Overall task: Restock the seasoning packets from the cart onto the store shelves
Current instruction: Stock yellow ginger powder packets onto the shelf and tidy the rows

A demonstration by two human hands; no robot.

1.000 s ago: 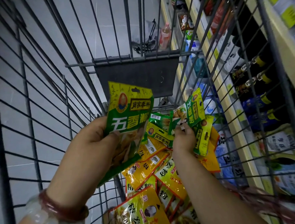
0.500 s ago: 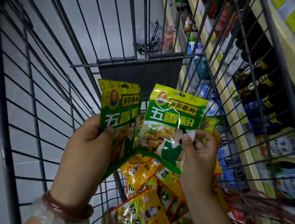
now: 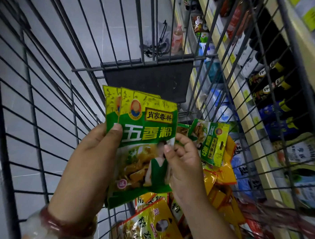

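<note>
Restocking at an early stage, by appearance: store shelves [image 3: 227,75] at right hold bottles and bags, while the wire cart [image 3: 45,114] contains many yellow packets [image 3: 221,176] and another green packet [image 3: 212,139]. Two green seasoning packets [image 3: 145,137] are stacked above the cart, none shelved yet. Left hand [image 3: 95,152] grips their left edge, thumb on front; right hand [image 3: 182,156] pinches the right edge with curled fingers.

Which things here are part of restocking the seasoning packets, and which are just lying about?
Job:
green packets, held in left hand, right hand pinching
loose green packet in cart
yellow packets
store shelves

Lying about:
pink bottle on floor
black bag
dark bottles
</note>
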